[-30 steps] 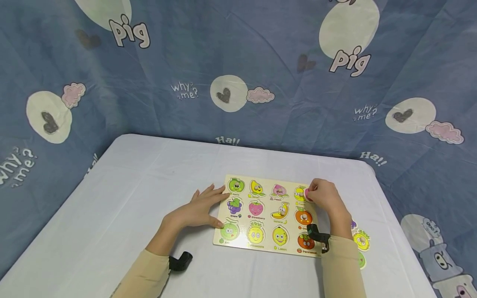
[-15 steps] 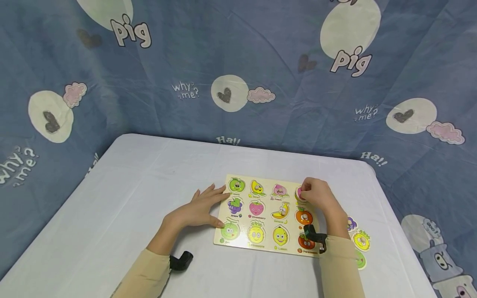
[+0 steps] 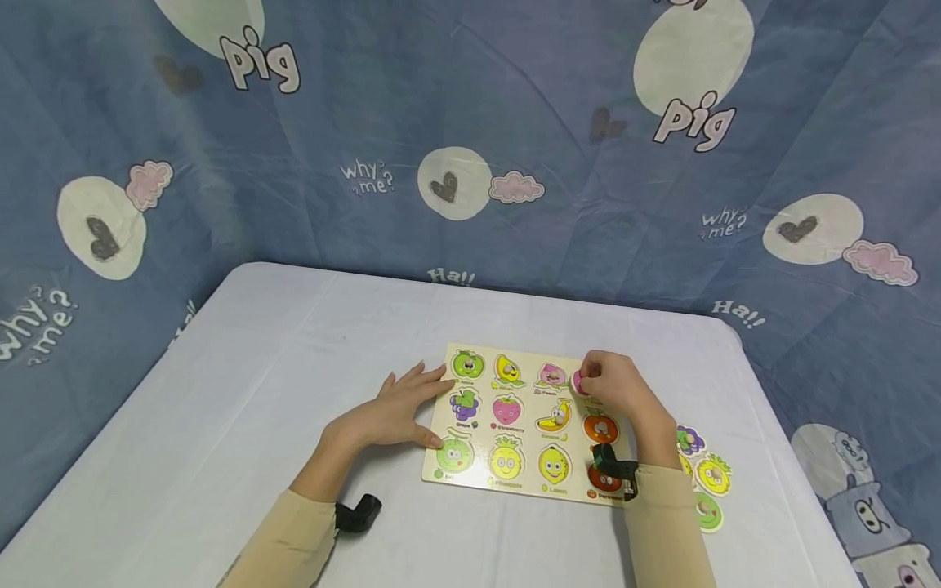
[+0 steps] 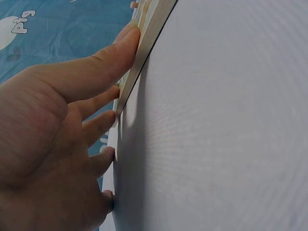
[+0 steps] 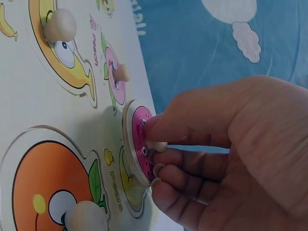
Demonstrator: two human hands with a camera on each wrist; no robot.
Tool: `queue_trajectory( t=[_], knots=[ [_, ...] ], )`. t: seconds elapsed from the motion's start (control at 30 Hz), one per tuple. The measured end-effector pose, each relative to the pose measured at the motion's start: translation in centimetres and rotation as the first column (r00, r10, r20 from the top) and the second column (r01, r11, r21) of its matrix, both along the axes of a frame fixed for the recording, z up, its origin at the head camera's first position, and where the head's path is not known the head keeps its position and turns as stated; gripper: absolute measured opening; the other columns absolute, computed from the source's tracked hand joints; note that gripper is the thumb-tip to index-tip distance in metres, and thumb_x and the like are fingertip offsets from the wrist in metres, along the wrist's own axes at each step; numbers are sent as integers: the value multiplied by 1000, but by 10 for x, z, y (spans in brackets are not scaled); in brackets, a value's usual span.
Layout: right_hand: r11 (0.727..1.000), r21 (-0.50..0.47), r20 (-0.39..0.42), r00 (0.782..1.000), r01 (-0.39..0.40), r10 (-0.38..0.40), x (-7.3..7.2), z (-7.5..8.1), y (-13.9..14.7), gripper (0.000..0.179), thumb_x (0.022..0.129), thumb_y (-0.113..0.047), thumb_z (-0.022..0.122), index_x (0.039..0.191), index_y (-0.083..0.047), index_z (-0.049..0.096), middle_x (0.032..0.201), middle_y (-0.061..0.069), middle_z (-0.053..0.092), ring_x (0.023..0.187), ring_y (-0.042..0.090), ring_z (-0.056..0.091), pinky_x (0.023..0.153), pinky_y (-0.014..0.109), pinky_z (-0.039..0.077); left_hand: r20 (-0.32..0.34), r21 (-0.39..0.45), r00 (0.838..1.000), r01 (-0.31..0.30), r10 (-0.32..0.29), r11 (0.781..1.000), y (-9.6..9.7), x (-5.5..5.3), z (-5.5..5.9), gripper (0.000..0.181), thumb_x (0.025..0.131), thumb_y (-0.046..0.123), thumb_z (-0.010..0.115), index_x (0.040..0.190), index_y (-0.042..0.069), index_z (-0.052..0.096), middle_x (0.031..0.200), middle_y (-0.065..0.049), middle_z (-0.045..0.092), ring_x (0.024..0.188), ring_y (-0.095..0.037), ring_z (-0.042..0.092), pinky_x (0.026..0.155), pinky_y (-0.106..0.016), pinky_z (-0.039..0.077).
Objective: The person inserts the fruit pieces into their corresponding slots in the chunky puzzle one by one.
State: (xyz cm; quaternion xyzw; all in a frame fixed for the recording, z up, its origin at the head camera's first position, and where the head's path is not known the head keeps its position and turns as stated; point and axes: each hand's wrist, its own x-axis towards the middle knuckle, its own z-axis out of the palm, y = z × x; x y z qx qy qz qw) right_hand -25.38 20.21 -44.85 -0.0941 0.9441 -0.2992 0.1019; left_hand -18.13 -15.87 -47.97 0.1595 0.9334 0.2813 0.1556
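My right hand (image 3: 621, 384) pinches a pink, dark-speckled fruit puzzle piece (image 5: 138, 120) by its wooden knob. The piece is tilted close over the top right of the fruit puzzle board (image 3: 529, 445), between the peach piece (image 3: 551, 376) and the pear recess (image 5: 130, 187), which it partly covers in the right wrist view. At the board's left edge rests my left hand (image 3: 390, 412), fingers spread and thumb touching the edge. Knobbed orange (image 3: 599, 427) and banana (image 3: 556, 416) pieces sit in the board. The printed strawberry recess (image 3: 507, 410) shows without a knob.
Loose grape (image 3: 690, 440), pineapple (image 3: 713, 474) and green kiwi (image 3: 709, 513) pieces lie right of the board, with a yellow piece half hidden by the right sleeve. A white cloth (image 3: 220, 457) covers the table, and a blue printed curtain (image 3: 551, 237) hangs behind it.
My right hand has carried the pink piece left, from the pear recess's right side across it towards the peach. More of the loose pieces shows. The left hand has stayed put.
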Motion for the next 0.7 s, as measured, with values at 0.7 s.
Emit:
queue_trajectory(
  t=[0.7],
  knots=[
    [997,-32,32,997,-70,71,6,-1,-23,8,86,-9,66,80,-10,61,75,5,57,70,19,52,61,28,44,1,2,1000,-5,5,1000,1,1,3,97,69,41,87,153,25,40,166,-1,24,157,-30,4,123,-65,-1]
  ],
)
